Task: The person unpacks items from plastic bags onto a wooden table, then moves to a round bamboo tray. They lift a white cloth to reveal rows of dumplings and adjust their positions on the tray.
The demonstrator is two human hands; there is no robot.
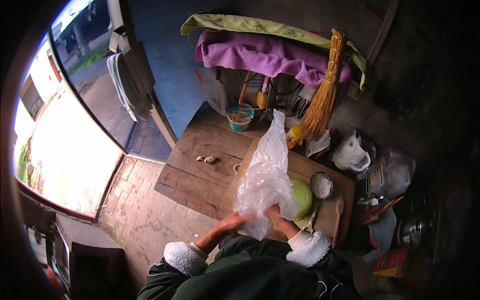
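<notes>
A large, clear plastic bag (264,176) lies crumpled over the wooden board, its narrow end pointing away from me. My left hand (240,221) grips the near left side of the bag, fingers partly covered by the film. At the bag's near right edge, my right hand (276,214) holds the plastic, its fingertips hidden in the folds. An upturned green bowl (300,198) is partly under the bag's right side. Beside it are a metal bowl of white powder (321,185), a peeler-like tool with a pale handle (312,219) and a wooden spoon (338,223).
The board (343,183) lies on a wooden table (187,168). Ginger-like pieces (209,159), an instant-noodle tub (240,117) and a yellow-lidded jar (295,133) stand or lie farther off. A straw broom (326,86) hangs behind; plastic bags (352,153) are at right.
</notes>
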